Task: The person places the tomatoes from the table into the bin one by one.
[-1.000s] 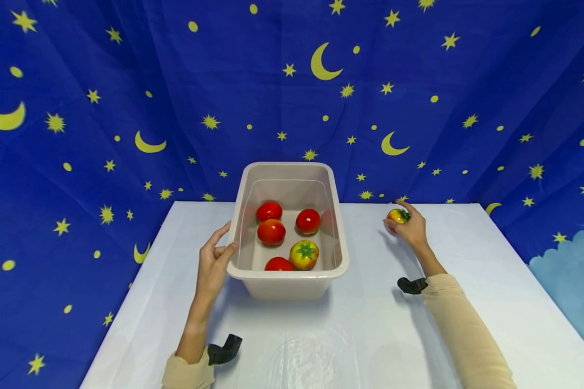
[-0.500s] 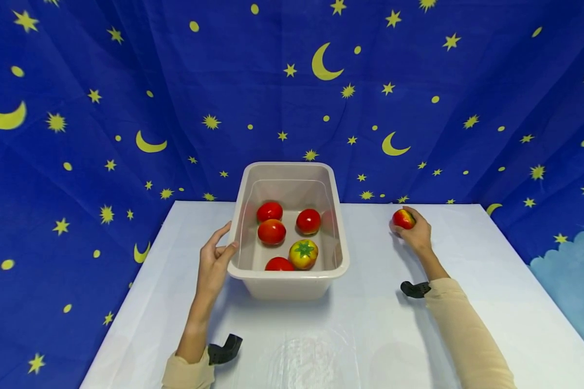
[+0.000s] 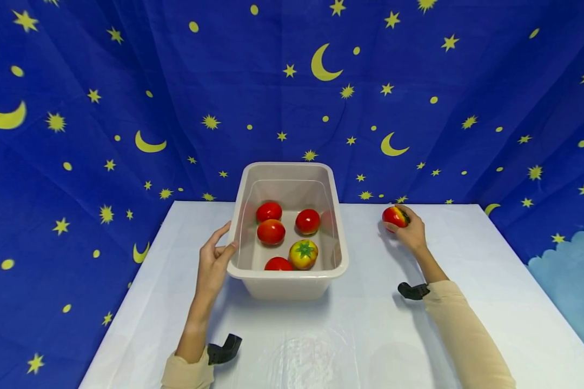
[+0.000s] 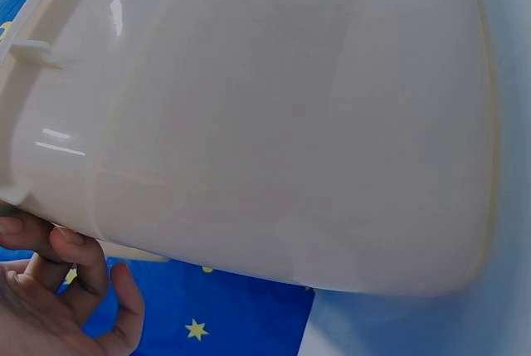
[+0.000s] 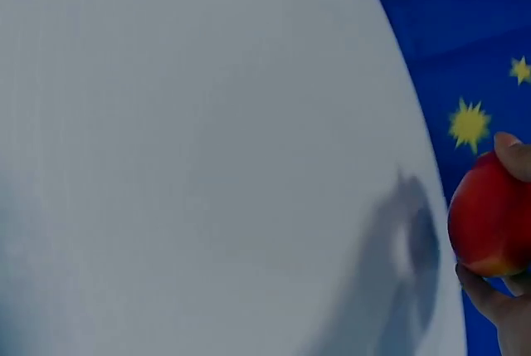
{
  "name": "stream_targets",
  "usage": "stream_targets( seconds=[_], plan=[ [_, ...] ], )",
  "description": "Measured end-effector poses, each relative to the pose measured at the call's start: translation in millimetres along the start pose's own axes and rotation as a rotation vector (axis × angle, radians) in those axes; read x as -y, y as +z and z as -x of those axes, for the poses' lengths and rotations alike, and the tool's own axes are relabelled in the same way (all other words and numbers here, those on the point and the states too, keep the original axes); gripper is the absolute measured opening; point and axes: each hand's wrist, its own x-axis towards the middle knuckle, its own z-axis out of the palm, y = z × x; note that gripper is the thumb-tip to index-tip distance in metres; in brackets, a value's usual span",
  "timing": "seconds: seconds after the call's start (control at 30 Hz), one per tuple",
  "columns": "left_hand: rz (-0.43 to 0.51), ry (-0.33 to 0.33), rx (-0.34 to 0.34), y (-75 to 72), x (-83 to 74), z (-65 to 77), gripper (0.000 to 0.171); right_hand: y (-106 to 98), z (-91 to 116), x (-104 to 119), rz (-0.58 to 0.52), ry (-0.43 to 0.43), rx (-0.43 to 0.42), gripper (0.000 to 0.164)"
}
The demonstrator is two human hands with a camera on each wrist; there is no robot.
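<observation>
My right hand (image 3: 413, 233) holds a glossy tomato (image 3: 393, 217) between thumb and fingers over the far right of the table. Its red side faces left, and a bit of yellow and green shows near the fingers. In the right wrist view, this tomato (image 5: 488, 219) sits at the right edge, its shadow lying apart on the tabletop. My left hand (image 3: 215, 265) grips the left rim of a pale grey plastic tub (image 3: 288, 275); in the left wrist view, curled fingers (image 4: 83, 269) show at that rim. Inside lie several red tomatoes (image 3: 271, 232) and a yellow one (image 3: 304, 254) with a green star-shaped top.
The table (image 3: 370, 335) has a white cover. Behind it and at the sides hangs a blue cloth (image 3: 253, 92) with yellow moons and stars. Black wrist mounts (image 3: 225, 350) stick out from both beige sleeves (image 3: 467, 329).
My right hand has turned the tomato, so its red side shows instead of the yellow-green top. It shifted right, then back left. My left hand and the tub have stayed put.
</observation>
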Motion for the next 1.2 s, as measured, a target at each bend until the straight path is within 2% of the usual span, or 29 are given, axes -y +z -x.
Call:
stream_targets(
  seconds=[0.33, 0.77, 1.0, 1.2],
  plan=[
    [0.011, 0.003, 0.003, 0.4, 0.6, 0.3, 0.044, 6, 1, 40, -0.120, -0.166, 0.039, 0.061],
    [0.007, -0.012, 0.002, -0.2, -0.5, 0.8, 0.044, 8, 10, 78, -0.136, -0.261, 0.061, 0.059],
    [0.019, 0.022, -0.002, -0.1, -1.0, -0.7, 0.045, 10, 16, 95, -0.155, -0.297, 0.073, 0.058],
    [0.002, -0.004, -0.008, 0.3, -0.9, -0.3, 0.044, 5, 30, 131, -0.204, -0.318, 0.098, 0.058]
  ],
)
